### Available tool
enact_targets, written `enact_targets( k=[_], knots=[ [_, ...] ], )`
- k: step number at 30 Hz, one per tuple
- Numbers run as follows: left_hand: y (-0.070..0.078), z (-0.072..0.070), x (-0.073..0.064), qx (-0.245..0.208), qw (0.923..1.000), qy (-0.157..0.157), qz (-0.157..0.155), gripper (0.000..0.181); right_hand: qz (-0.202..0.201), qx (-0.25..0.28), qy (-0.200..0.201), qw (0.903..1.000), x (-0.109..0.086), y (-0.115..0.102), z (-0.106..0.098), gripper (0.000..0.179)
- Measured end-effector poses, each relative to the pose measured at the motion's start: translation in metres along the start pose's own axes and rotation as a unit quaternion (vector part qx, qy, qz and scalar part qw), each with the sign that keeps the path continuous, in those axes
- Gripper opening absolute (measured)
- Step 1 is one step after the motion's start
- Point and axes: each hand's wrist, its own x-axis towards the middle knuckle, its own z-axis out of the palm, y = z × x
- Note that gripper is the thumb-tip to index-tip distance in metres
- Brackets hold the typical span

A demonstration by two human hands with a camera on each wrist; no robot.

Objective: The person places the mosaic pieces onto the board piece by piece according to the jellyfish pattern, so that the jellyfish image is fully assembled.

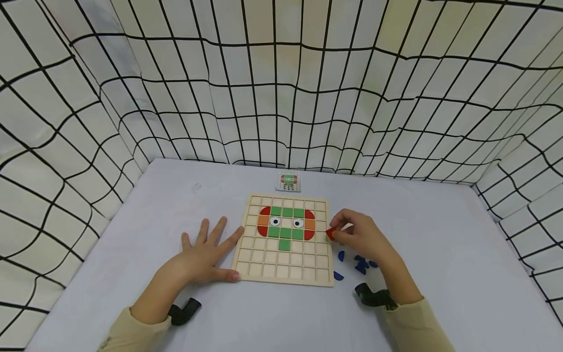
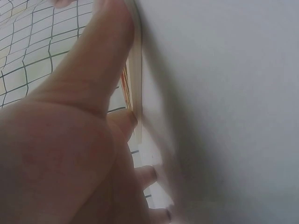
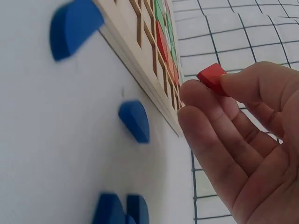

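Note:
A wooden grid board lies flat on the white table, with green, red and orange tiles and two eye tiles set in its upper cells. My left hand is spread on the table at the board's left side, its thumb at the lower left corner and a fingertip at the left edge. Between thumb and fingers, my right hand pinches a small red tile just off the board's right edge. Several blue tiles lie on the table below that hand.
A small pattern card with a coloured figure lies behind the board. Black netting over white cloth walls the table at the back and both sides. Dark wrist straps sit by the sleeves.

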Motion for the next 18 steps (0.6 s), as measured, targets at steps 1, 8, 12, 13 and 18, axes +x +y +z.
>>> enact_targets(
  k=[1,8,12,13,18],
  knots=[
    [0.000,0.000,0.000,-0.001,1.0000,0.000,0.000,0.112,-0.001,0.002,-0.001,1.0000,0.000,-0.001,0.001,0.011],
    [0.000,-0.001,0.000,-0.003,1.0000,0.000,0.001,0.112,-0.016,-0.004,-0.008,0.9998,0.002,-0.006,0.010,0.013],
    [0.000,-0.001,0.001,-0.002,1.0000,0.002,0.000,0.112,-0.034,0.006,-0.002,0.9994,0.004,-0.008,0.014,0.017],
    [0.000,-0.001,0.001,-0.001,1.0000,0.002,0.000,0.112,-0.034,0.007,0.001,0.9994,0.004,-0.009,0.015,0.016],
    [0.000,0.000,0.001,-0.002,1.0000,-0.001,-0.005,0.112,-0.036,-0.002,0.004,0.9993,0.007,-0.013,0.021,0.010]
  ],
)
